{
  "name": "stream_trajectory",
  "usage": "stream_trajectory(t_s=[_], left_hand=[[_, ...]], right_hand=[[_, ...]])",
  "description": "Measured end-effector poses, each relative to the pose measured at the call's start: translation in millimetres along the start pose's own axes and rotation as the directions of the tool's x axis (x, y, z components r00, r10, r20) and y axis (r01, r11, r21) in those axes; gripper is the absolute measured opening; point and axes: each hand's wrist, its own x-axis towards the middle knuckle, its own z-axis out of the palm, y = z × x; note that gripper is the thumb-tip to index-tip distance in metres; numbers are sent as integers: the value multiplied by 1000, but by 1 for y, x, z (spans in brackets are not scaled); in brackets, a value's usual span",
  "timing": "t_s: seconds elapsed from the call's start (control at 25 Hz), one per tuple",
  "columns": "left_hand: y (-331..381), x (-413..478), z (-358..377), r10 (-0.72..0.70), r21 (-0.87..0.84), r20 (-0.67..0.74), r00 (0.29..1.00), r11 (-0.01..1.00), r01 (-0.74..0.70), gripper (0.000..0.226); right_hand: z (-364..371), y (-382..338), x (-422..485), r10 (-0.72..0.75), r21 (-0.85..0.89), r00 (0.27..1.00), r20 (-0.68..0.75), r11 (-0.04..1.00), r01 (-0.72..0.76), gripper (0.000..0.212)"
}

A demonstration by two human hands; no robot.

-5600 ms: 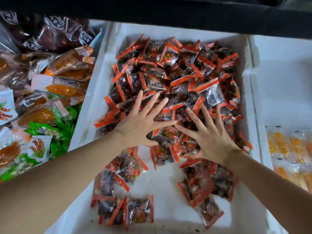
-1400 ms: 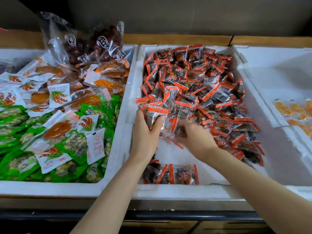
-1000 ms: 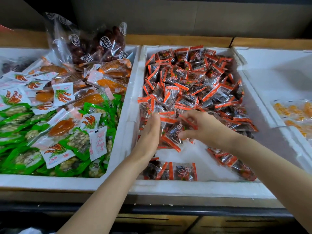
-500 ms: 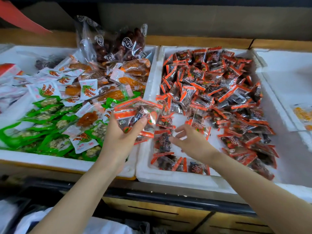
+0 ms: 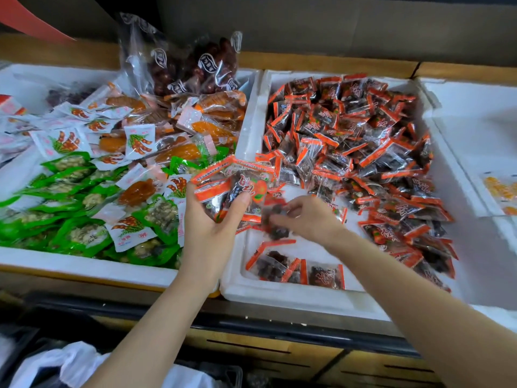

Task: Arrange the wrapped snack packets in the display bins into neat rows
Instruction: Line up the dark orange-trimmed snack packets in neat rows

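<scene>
A long counter [image 5: 279,326] carries three white foam bins side by side, with a wooden ledge [image 5: 321,64] and a dim grey wall behind them. Below its front edge, at the far left, lies some white cloth [image 5: 75,362].

The left bin [image 5: 84,266] is heaped with green packets [image 5: 70,191], white packets [image 5: 140,141] and orange ones. A clear bag of dark red fruit [image 5: 190,68] stands at its back corner.

The left hand [image 5: 212,228] grips a stack [image 5: 237,186] of red-edged packets, thumb across the front. It holds them up over the wall between the left and middle bins.

In the middle bin [image 5: 279,295] the right hand [image 5: 310,217] has its fingers curled at a blurred dark packet [image 5: 275,219] just beside the stack. I cannot tell whether it has hold of it. Two packets [image 5: 296,271] lie flat at the front wall. The loose pile [image 5: 363,149] fills the back and right side.

The right bin [image 5: 475,113] shows a few yellow packets [image 5: 500,189] at the edge of view.

Half a second ago the right hand's fingers were spread lower over the bin floor. They have since drawn in toward the stack, which the left hand keeps in the same spot.
</scene>
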Motion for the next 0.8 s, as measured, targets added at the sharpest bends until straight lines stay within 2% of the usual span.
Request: stream_trajectory(t_s=[0.04, 0.16, 0.28, 0.4, 0.44, 0.48, 0.56, 0.6, 0.68, 0.8], left_hand=[[-1, 0, 1, 12, 4, -12, 1000, 1000, -12, 40], [-3, -3, 3, 27, -8, -32, 999, 1000, -27, 37], [-4, -5, 5, 31, -8, -24, 999, 999, -31, 36], [-4, -5, 5, 29, -2, -8, 1000, 1000, -29, 38], [-4, -5, 5, 31, 0, -7, 999, 1000, -31, 37], [-3, -6, 4, 32, -1, -8, 999, 999, -32, 37], [-4, -6, 4, 29, -6, -9, 1000, 1000, -29, 37], [-4, -6, 5, 24, -9, -6, 1000, 1000, -24, 37], [-5, -6, 4, 21, -9, 5, 1000, 1000, -21, 38], [-7, -6, 5, 22, 13, 20, 1000, 1000, -23, 39]], right_hand=[[-14, 5, 1, 22, 48, 1000, -20, 999, -21, 22], [-36, 29, 6, 130, -101, 992, 2, 986, -129, 15], [-22, 37, 15, 146, -123, 987, -68, 981, -153, 23], [-12, 38, 25, 175, 56, 981, -78, 984, -171, 35], [-9, 41, 25, 144, 45, 988, -62, 989, -141, 31], [-8, 42, 23, 75, -78, 995, -65, 994, -80, 27], [-12, 40, 18, -105, -370, 988, -116, 927, 55, 24], [-15, 37, 11, -206, -415, 971, -118, 899, 140, 21], [-20, 26, -3, -299, -337, 954, 30, 895, 291, 22], [-5, 21, -21, -158, -299, 924, 349, 915, 270, 44]])
